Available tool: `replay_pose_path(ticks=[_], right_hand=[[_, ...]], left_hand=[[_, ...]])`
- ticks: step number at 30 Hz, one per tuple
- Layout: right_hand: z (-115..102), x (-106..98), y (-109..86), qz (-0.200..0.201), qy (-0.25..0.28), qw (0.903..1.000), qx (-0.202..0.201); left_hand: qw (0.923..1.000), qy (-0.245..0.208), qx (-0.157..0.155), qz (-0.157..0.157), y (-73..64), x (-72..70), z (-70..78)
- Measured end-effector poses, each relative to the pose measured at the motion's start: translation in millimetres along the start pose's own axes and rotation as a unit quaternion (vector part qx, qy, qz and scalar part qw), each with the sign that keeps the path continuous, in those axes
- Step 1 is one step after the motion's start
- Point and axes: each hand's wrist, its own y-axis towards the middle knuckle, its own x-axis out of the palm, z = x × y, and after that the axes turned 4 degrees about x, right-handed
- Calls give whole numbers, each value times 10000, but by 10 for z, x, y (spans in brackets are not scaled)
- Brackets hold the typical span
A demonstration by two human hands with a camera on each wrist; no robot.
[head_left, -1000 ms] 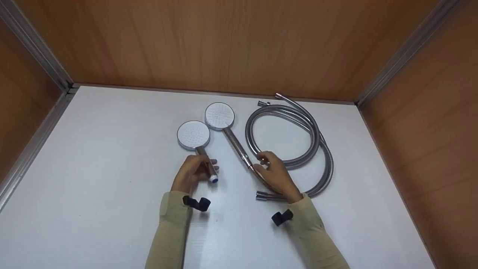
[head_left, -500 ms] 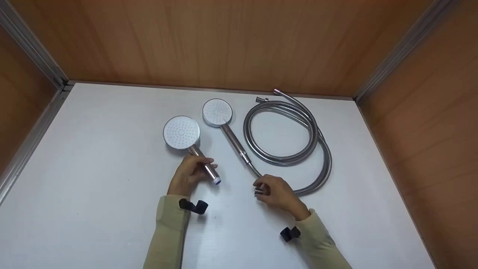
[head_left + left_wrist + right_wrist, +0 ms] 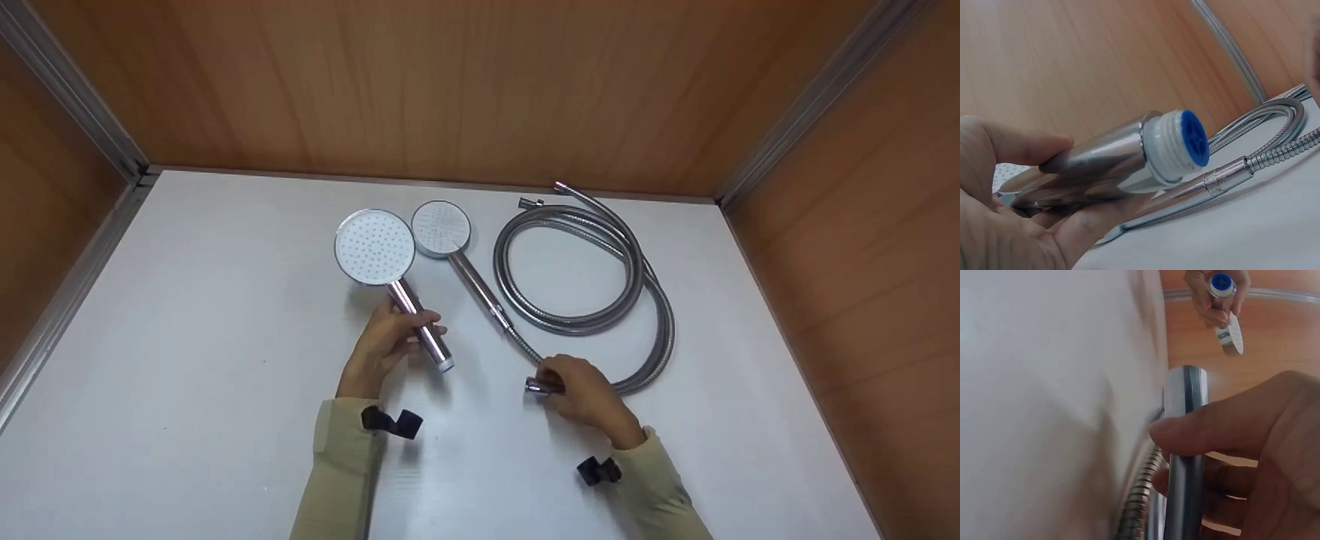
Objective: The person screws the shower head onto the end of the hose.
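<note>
My left hand (image 3: 382, 345) holds a round shower head (image 3: 375, 247) by its chrome handle, its white nozzle face up, raised off the table. In the left wrist view, the handle's bare end shows a white threaded neck (image 3: 1165, 143) with a blue insert (image 3: 1193, 138). My right hand (image 3: 589, 394) grips the chrome end fitting (image 3: 535, 385) of a metal shower hose (image 3: 667, 330). Thumb and curled fingers close round that fitting in the right wrist view. The two ends are apart. Between the hands lies a second shower head (image 3: 441, 227), joined to a hose.
Coiled hoses cover the right part of the white table (image 3: 225, 315), with two loose ends (image 3: 530, 203) near the back wall. Wooden panels (image 3: 450, 90) in metal frames stand at the back and both sides.
My right hand has moved down and right from beside the second shower head and taken hold of the hose's end fitting. My left hand has raised its shower head.
</note>
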Motion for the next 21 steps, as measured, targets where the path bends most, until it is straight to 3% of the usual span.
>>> replay_pose_path(ticks=[5,14,21], right_hand=[[-3,-244,56,148,615,9975,-318],[-53,-535,202,600,1080,9909,-541],[-29,-603,267,871,1527,9844,-2]], left_hand=[[9994,-212,273,21,-48,64,47],[9940,-530,961,-39,-100,164,39],[9865,-933,1294,-379,-96,291,-10]])
